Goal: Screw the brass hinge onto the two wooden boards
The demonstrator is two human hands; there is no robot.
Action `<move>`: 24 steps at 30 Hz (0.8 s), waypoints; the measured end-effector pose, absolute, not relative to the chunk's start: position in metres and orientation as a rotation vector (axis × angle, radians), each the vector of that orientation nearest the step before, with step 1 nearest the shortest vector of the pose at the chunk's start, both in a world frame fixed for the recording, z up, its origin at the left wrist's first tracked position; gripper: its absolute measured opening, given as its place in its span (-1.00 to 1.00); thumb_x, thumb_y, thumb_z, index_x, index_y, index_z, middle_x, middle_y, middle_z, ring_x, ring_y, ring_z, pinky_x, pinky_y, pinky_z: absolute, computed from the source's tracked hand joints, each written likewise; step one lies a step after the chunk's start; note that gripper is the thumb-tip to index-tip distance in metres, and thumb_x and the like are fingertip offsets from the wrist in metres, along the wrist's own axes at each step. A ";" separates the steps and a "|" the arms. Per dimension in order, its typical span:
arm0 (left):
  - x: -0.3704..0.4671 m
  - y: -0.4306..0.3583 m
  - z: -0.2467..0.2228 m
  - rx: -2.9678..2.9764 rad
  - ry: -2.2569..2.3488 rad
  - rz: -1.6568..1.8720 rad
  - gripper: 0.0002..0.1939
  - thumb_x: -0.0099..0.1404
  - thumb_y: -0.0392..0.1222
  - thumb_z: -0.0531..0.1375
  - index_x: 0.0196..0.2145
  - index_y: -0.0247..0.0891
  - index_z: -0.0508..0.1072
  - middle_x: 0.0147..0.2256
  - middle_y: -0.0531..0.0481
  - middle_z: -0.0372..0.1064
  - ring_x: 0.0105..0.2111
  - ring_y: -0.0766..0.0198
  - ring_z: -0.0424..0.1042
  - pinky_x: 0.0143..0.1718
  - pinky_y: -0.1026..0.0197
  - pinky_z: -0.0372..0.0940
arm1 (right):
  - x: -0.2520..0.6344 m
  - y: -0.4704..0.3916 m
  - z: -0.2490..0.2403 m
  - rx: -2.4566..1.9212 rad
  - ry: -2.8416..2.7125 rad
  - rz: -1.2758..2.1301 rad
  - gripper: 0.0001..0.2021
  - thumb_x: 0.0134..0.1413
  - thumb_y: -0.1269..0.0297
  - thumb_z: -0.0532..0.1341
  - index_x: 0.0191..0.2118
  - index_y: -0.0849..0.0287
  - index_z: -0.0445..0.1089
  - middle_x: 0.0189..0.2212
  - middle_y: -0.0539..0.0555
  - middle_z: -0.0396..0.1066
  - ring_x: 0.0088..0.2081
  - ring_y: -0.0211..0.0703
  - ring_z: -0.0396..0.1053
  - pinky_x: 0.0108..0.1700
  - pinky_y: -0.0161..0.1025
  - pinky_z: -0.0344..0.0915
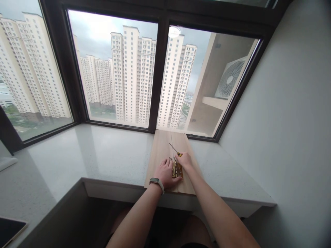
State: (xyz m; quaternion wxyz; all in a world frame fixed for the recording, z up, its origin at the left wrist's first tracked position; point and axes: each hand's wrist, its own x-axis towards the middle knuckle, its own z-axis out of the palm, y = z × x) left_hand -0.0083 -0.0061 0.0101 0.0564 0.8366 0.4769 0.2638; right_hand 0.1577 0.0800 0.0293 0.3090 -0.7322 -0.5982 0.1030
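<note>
Two pale wooden boards [161,144] lie side by side on the white sill, a seam between them. A brass-coloured hinge [178,170] rests across the seam. My left hand [165,173] lies on the hinge's left part, fingers stretched forward and thumb spread along its near edge. In my right hand [184,160] is a screwdriver [179,154] with a yellow and black handle, its shaft pointing forward and left above the boards. Small screws [170,158] lie just beyond the hinge; their exact number is unclear.
The white stone sill [116,155] runs along dark-framed windows, its front edge close to my forearms. A grey wall [279,103] stands at the right. A dark flat device [11,231] sits at the lower left.
</note>
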 end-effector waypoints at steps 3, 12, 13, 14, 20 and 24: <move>-0.009 -0.006 0.010 2.547 1.433 0.808 0.04 0.15 0.53 0.03 0.29 -0.37 0.18 0.28 -0.31 0.14 0.32 -0.18 0.02 0.34 -0.08 -0.08 | 0.160 0.080 0.031 -1.879 -1.590 0.310 -0.68 -0.11 0.00 0.35 -0.34 0.16 0.56 -0.32 0.19 0.60 -0.30 -0.06 0.51 -0.31 -0.29 0.29; -0.007 -0.004 0.007 2.508 1.412 0.774 0.05 0.13 0.54 0.05 0.30 -0.34 0.16 0.29 -0.30 0.13 0.35 -0.17 -0.06 0.35 -0.10 -0.14 | 0.178 0.053 0.059 -1.557 -1.495 0.525 -0.66 0.17 0.07 0.15 -0.11 0.20 0.47 -0.32 0.09 0.53 -0.36 -0.18 0.45 -0.27 -0.27 0.34; -0.007 -0.004 0.007 2.508 1.412 0.773 0.05 0.13 0.53 0.05 0.30 -0.35 0.16 0.29 -0.31 0.13 0.35 -0.16 -0.06 0.35 -0.09 -0.14 | 0.181 0.046 0.065 -1.503 -1.470 0.515 -0.65 0.16 0.05 0.17 -0.09 0.19 0.46 -0.31 0.10 0.52 -0.38 -0.18 0.44 -0.28 -0.26 0.35; -0.006 -0.004 0.006 2.507 1.413 0.773 0.06 0.12 0.52 0.06 0.30 -0.36 0.16 0.29 -0.31 0.12 0.35 -0.16 -0.06 0.35 -0.09 -0.14 | 0.182 0.038 0.071 -1.449 -1.431 0.479 -0.64 0.12 0.01 0.22 -0.10 0.18 0.45 -0.29 0.11 0.52 -0.36 -0.17 0.44 -0.27 -0.24 0.37; -0.005 -0.005 0.006 2.501 1.424 0.779 0.05 0.11 0.52 0.07 0.31 -0.33 0.15 0.30 -0.28 0.12 0.35 -0.15 -0.05 0.35 -0.08 -0.15 | 0.178 -0.007 0.106 -1.176 -1.249 0.361 -0.50 0.04 -0.10 0.30 -0.04 0.17 0.36 -0.25 0.14 0.50 -0.25 -0.09 0.46 -0.19 -0.18 0.41; -0.004 -0.005 0.005 2.501 1.421 0.785 0.07 0.11 0.53 0.07 0.31 -0.36 0.14 0.30 -0.29 0.13 0.35 -0.16 -0.04 0.36 -0.07 -0.13 | 0.169 -0.028 0.116 -1.203 -1.349 0.311 -0.52 0.11 -0.08 0.25 0.04 0.13 0.34 -0.22 0.14 0.50 -0.29 -0.10 0.44 -0.19 -0.18 0.40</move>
